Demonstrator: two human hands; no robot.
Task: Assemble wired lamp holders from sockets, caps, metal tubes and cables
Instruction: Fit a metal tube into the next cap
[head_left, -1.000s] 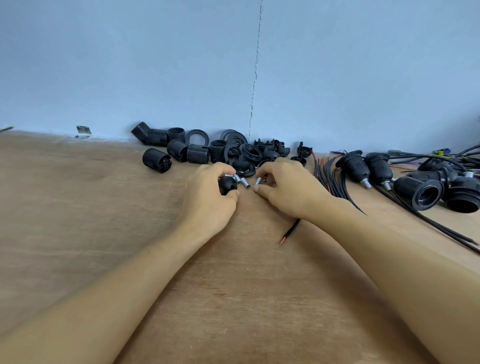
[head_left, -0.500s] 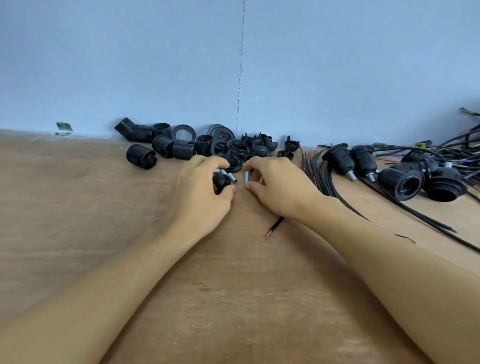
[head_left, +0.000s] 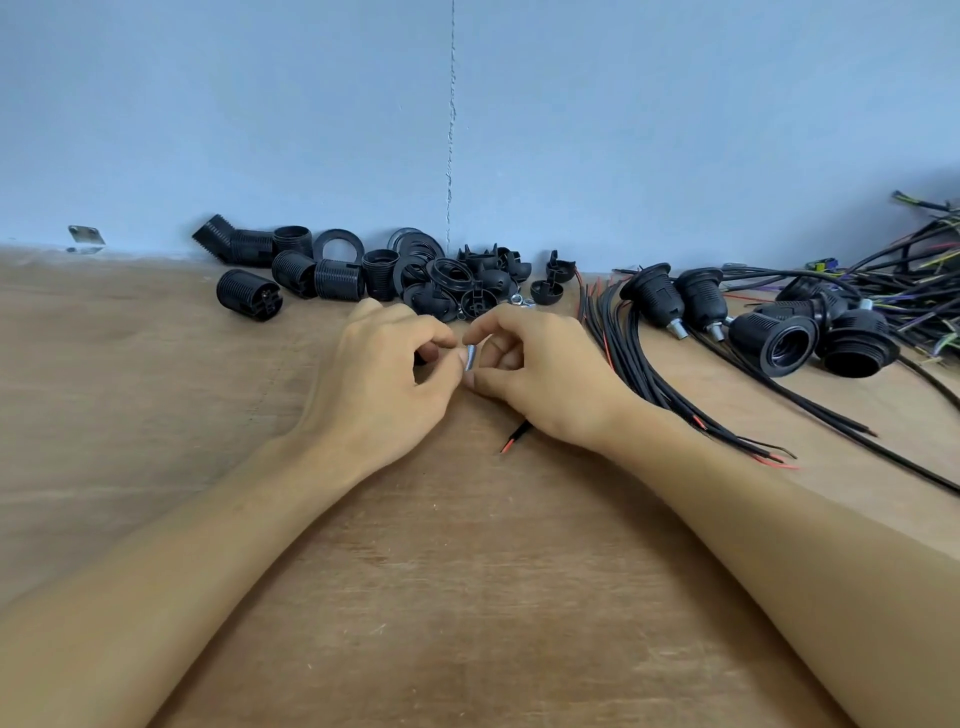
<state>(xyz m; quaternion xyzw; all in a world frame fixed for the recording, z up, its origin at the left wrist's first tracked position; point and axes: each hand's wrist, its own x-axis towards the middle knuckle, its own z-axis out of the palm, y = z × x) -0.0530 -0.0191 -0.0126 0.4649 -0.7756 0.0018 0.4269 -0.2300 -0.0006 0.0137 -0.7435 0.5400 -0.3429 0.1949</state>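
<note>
On table (head_left: 467, 597) | right grip (head_left: 540, 379) pinches metal tube (head_left: 469, 357) | left grip (head_left: 384, 384) curled, hold unclear

The bare pale-brown plywood desk (head_left: 467, 597) runs back to a blue wall. Beyond the left hand (head_left: 384, 379), along the wall, lies a heap of black ribbed plastic sockets (head_left: 317, 270), flat black rings (head_left: 337, 244) and black domed caps (head_left: 488, 280). One lone ribbed socket (head_left: 249, 294) lies apart, out to that hand's left. Just beyond the right hand (head_left: 540, 374) sit small silver nuts (head_left: 519, 300). To its right fans a bundle of black cables with red tips (head_left: 639, 364). Further right are assembled black lamp holders with metal tubes (head_left: 675, 306) and a tangle of wires (head_left: 914, 270). A red-tipped black cable end (head_left: 514, 439) pokes out from under the right hand.
</note>
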